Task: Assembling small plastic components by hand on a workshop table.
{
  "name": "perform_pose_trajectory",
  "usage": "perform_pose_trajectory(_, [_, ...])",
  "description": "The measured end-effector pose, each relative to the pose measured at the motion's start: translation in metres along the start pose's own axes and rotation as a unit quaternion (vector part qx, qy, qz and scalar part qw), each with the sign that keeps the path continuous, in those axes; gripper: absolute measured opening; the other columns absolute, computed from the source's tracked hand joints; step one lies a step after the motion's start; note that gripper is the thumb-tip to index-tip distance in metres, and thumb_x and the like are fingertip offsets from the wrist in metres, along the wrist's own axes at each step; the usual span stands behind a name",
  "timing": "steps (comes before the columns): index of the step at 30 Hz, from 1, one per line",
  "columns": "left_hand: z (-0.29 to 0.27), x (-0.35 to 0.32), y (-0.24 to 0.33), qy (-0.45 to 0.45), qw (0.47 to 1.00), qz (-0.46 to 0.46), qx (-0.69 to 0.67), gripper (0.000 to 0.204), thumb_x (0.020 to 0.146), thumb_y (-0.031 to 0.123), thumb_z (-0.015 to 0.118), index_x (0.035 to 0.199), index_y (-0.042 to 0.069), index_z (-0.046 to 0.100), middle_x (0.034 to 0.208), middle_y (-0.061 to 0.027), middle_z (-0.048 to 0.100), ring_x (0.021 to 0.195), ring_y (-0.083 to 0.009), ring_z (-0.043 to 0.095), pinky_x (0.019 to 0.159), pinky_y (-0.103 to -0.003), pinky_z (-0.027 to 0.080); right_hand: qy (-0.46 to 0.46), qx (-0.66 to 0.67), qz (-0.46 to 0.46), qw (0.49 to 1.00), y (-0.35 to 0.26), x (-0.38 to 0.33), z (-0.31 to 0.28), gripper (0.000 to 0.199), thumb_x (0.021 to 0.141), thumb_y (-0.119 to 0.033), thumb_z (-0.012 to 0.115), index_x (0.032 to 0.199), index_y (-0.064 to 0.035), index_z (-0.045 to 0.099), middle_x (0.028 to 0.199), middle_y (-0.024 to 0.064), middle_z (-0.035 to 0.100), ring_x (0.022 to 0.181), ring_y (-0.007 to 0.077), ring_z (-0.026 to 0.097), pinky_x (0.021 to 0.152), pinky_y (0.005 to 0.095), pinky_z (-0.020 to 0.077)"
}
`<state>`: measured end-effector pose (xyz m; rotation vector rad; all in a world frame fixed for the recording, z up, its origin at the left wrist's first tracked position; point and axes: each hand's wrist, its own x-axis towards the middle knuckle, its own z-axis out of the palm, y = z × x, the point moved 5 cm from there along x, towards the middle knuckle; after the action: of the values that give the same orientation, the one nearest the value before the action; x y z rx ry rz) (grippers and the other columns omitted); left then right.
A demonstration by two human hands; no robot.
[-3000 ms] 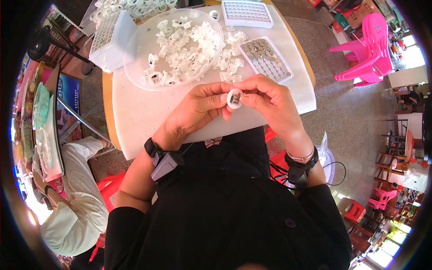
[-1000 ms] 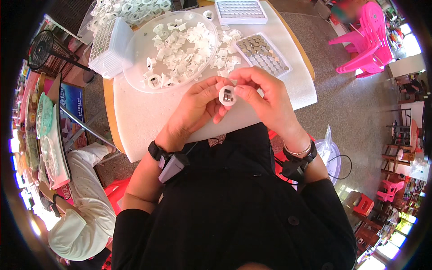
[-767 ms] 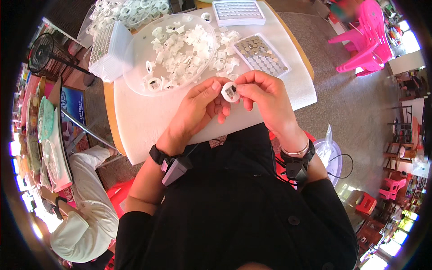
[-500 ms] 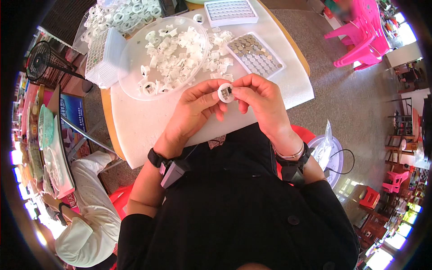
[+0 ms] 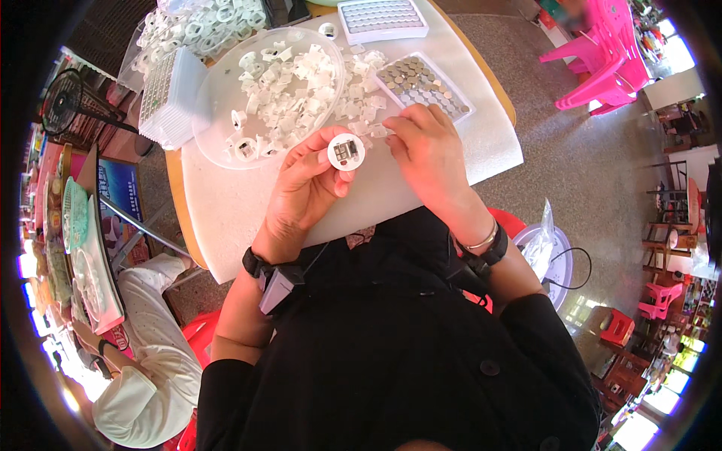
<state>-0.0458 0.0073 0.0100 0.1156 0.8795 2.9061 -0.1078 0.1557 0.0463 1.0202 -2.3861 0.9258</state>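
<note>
A round white plastic piece (image 5: 346,152) with small metal contacts and a dark part faces up in my left hand (image 5: 307,184), pinched between thumb and fingers. To its right, my right hand (image 5: 432,154) is apart from the piece, with bent fingers. A gap shows between its thumb and index finger, and I see nothing held there. Just beyond it lies a white tray (image 5: 460,113) of round cells, with several silver discs (image 5: 412,73) loose on top. Small white plastic parts (image 5: 361,98) lie beside the tray, close to the right fingertips.
A clear round tray (image 5: 207,143) heaped with white parts stands at the left, next to stacked clear trays (image 5: 169,101). Another white tray (image 5: 383,21) sits at the table's far end. A person in pale clothes (image 5: 150,338) sits at lower left. Pink chairs (image 5: 613,60) stand right.
My right hand has let go of the round white piece and moved right and slightly away toward the tray of discs. My left hand has shifted left with the piece, now more fully visible.
</note>
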Motion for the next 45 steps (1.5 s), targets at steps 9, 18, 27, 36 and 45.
perform_pose_trajectory(9, [0.000,0.000,-0.001,0.007,1.000,-0.015,0.009,0.029,0.091,0.011,0.056,0.116,-0.005,0.055,0.091,-0.0091,0.062,0.073,-0.0131,0.060,0.059,-0.024,0.050,-0.031,-0.053,-0.054,0.997,0.002,0.006,0.004,0.004,0.073,-0.006,0.060,0.071,-0.0049,0.058,0.078,0.0087,0.056,0.079,0.0267,0.056,0.073,0.0398,0.0386])
perform_pose_trajectory(18, [-0.004,0.000,-0.003,0.021,0.999,-0.024,0.015,0.029,0.091,0.011,0.056,0.116,-0.004,0.056,0.092,-0.0090,0.063,0.073,-0.0134,0.060,0.060,-0.024,0.052,-0.057,0.198,0.139,0.969,0.008,-0.010,-0.010,0.006,0.081,-0.008,0.059,0.080,-0.0021,0.061,0.079,0.0130,0.061,0.072,0.0318,0.058,0.066,0.0384,0.0444])
perform_pose_trajectory(27, [-0.006,0.000,-0.003,0.033,0.999,-0.025,0.028,0.030,0.091,0.010,0.057,0.118,-0.005,0.056,0.094,-0.0094,0.063,0.074,-0.0143,0.061,0.061,-0.024,0.053,-0.079,-0.042,0.085,0.992,0.002,-0.024,-0.007,0.005,0.080,-0.009,0.062,0.080,-0.0044,0.062,0.076,0.0113,0.057,0.066,0.0320,0.060,0.061,0.0404,0.0478])
perform_pose_trajectory(36, [-0.005,-0.001,-0.003,0.038,0.999,-0.026,0.025,0.029,0.092,0.010,0.056,0.117,-0.005,0.056,0.094,-0.0094,0.063,0.074,-0.0140,0.061,0.062,-0.024,0.053,-0.050,0.007,0.070,0.996,-0.001,-0.016,-0.013,0.008,0.077,-0.004,0.062,0.085,-0.0048,0.062,0.083,0.0099,0.057,0.069,0.0307,0.060,0.063,0.0403,0.0489])
perform_pose_trajectory(45, [-0.006,-0.001,-0.003,0.034,0.999,-0.025,0.028,0.029,0.092,0.010,0.057,0.117,-0.005,0.056,0.095,-0.0094,0.063,0.075,-0.0137,0.061,0.062,-0.024,0.053,-0.142,0.046,0.074,0.986,0.002,-0.012,-0.011,0.012,0.078,-0.002,0.058,0.089,-0.0042,0.064,0.078,0.0124,0.059,0.074,0.0292,0.062,0.065,0.0409,0.0495])
